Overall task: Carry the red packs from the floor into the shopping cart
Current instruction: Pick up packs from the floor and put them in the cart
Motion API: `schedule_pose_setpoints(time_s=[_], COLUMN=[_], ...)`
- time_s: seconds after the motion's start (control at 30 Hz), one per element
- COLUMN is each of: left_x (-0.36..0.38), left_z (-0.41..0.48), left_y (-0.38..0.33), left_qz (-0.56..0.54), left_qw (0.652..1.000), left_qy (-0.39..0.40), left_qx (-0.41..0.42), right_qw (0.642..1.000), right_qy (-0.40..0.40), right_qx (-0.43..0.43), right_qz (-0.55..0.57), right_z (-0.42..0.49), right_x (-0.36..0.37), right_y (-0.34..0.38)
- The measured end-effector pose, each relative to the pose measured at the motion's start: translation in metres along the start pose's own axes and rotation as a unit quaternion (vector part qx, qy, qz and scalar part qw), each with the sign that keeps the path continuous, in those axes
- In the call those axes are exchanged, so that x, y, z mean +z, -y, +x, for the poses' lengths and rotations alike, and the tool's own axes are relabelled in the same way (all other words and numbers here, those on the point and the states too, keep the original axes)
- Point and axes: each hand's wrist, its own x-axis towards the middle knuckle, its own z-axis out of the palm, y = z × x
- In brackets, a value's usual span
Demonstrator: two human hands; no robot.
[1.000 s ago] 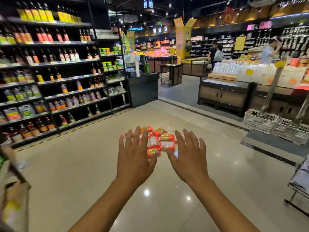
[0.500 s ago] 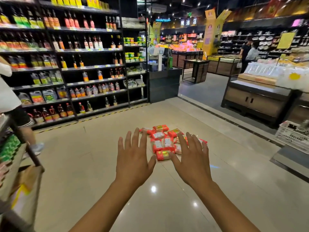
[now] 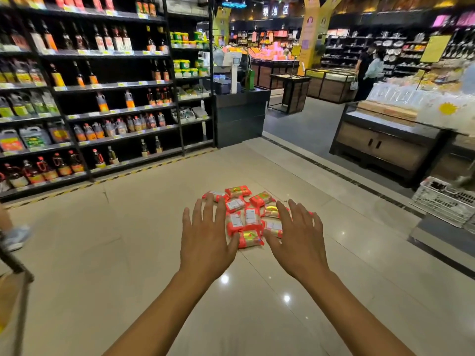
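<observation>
Several red packs (image 3: 246,217) with white labels lie in a loose pile on the beige tiled floor, in the middle of the view. My left hand (image 3: 207,233) is stretched out in front of me, palm down with fingers spread, just left of the pile as seen from here. My right hand (image 3: 295,235) is held the same way on the pile's right side and covers part of it. Both hands hold nothing. At the far left edge a dark bar and blurred frame (image 3: 14,268) show, possibly the shopping cart; I cannot tell.
Tall dark shelves of bottles (image 3: 84,98) line the left. A dark counter (image 3: 239,114) stands behind the pile. A wooden display stand (image 3: 385,142) and white plastic crates (image 3: 444,199) sit on the right. A person's shoe (image 3: 15,237) shows at the left; two people (image 3: 367,70) stand far back.
The view has moved forward and the pile of red packs now looks larger and closer. Both hands stay spread and empty, now flanking the pile.
</observation>
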Motion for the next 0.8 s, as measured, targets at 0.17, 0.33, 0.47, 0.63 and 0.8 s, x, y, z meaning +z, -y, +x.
schedule_pose_setpoints(time_s=[0.17,0.33,0.47,0.63,0.8], left_x=[0.034,0.071,0.098,0.124,0.153], left_z=[0.049,0.108,0.170,0.251,0.317], left_y=[0.004,-0.001,-0.008,-0.028,-0.053], left_qz=[-0.005,0.003,0.024,0.021,0.016], left_qw=[1.000,0.999,0.998,0.997,0.995], left_qy=[0.009,0.036,0.051,0.064,0.098], left_qx=[0.015,0.017,0.028,0.032,0.030], right_qw=[0.999,0.999,0.998,0.997,0.996], right_qy=[0.030,0.042,0.053,0.058,0.072], right_qx=[0.016,0.030,0.031,0.033,0.037], right_qz=[-0.003,0.004,0.015,0.027,0.026], right_z=[0.046,0.105,0.168,0.253,0.321], right_x=[0.023,0.053,0.080,0.104,0.120], right_y=[-0.014,-0.036,-0.057,-0.090,-0.127])
